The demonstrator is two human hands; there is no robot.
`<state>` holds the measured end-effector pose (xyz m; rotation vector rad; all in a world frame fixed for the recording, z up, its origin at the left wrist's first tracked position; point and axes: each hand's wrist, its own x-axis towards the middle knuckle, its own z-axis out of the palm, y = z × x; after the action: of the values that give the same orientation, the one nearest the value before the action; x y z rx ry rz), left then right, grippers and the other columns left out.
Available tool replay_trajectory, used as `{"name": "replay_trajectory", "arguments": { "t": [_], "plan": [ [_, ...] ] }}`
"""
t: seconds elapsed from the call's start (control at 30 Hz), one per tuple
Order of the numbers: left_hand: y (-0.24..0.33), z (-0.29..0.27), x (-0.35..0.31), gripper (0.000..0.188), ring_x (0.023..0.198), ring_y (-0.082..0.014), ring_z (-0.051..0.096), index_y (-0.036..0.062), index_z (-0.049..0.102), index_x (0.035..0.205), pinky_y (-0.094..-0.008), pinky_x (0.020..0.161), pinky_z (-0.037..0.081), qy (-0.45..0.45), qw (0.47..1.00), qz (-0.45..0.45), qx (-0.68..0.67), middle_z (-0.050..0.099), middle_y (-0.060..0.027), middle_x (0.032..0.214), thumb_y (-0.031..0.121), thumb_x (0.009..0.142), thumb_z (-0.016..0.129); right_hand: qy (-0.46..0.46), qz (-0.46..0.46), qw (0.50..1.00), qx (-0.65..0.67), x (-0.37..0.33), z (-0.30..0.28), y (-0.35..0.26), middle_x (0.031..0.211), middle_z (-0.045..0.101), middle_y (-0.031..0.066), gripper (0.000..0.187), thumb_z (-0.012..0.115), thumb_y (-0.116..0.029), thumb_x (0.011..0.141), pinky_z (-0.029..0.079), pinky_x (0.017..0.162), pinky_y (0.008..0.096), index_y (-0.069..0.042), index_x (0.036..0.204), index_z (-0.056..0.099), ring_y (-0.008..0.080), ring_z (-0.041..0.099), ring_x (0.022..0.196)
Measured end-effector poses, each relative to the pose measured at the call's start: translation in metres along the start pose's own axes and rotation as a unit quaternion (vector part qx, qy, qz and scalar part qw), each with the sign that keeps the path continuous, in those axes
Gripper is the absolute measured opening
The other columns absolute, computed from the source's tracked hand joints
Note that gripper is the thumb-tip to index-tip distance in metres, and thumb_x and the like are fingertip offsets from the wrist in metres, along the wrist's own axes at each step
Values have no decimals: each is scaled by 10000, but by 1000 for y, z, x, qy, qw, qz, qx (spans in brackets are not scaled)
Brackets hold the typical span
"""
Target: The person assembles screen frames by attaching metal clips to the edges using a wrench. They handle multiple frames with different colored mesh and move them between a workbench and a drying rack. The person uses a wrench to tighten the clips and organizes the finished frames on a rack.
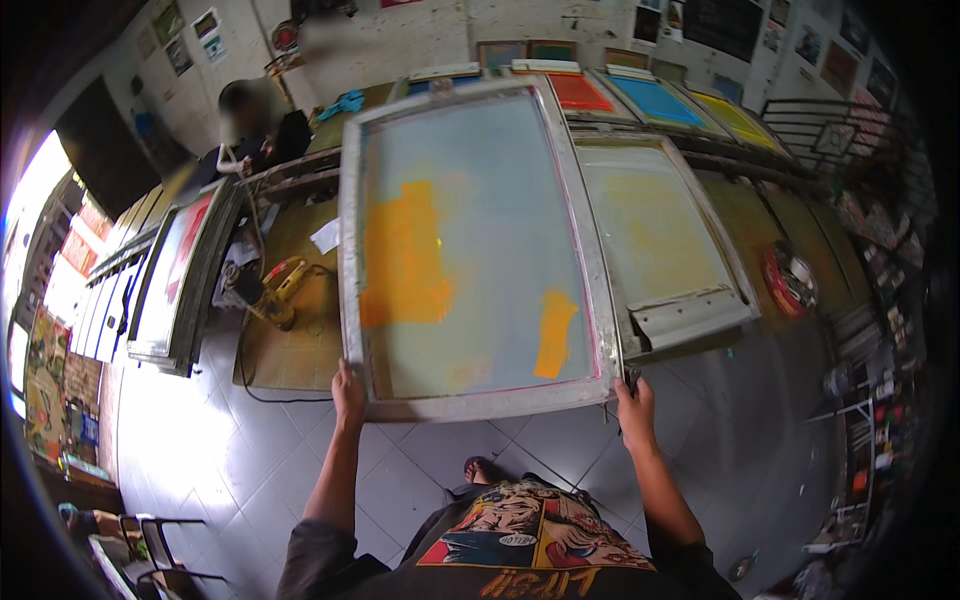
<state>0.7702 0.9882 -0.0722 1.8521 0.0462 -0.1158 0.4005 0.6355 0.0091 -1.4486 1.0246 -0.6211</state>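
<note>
A large screen-printing frame (480, 408) with a pale wooden border is tilted up before me. Its grey-blue mesh carries one big orange patch on the left and a smaller orange strip at the lower right. My left hand (349, 395) is closed around the near left corner. At the near right corner, my right hand (637, 412) grips the edge, beside a small dark metal piece (631, 378). The fingers of both hands are partly hidden by the border.
Another frame with yellowish mesh (655, 215) lies to the right on the worktable (290, 360). Farther back are red (580, 92), blue (655, 102) and yellow (738, 120) screens. A yellow-and-black power tool (265, 300) with a cable sits left. A person (285, 140) sits at the far left.
</note>
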Motion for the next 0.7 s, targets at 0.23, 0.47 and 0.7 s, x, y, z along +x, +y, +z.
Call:
{"name": "replay_trajectory", "arguments": {
  "t": [0.23, 0.47, 0.7],
  "plan": [
    [62, 74, -155, 482, 666, -107, 434, 22, 556, 805, -282, 609, 372, -57, 988, 51, -136, 509, -6, 733, 427, 981, 365, 61, -48, 992, 98, -52, -152, 3, 923, 577, 5, 364, 613, -72, 831, 428, 634, 213, -3, 1178, 526, 56, 507, 743],
    [115, 220, -327, 478, 728, -124, 517, -20, 587, 939, -278, 663, 425, -168, 967, 62, -182, 590, -48, 808, 374, 1000, 323, 50, -104, 991, 60, -98, -377, 29, 1029, 576, 13, 569, 603, 16, 784, 452, 683, 235, -5, 1325, 428, 76, 523, 816],
    [152, 356, -452, 454, 713, -143, 533, -34, 569, 973, -286, 656, 438, -258, 954, 48, -143, 596, -63, 821, 346, 1003, 321, 128, -49, 987, 87, -117, -552, 59, 1095, 563, 31, 650, 620, 5, 776, 458, 692, 238, -22, 1378, 375, 86, 525, 851]
  ]
}}
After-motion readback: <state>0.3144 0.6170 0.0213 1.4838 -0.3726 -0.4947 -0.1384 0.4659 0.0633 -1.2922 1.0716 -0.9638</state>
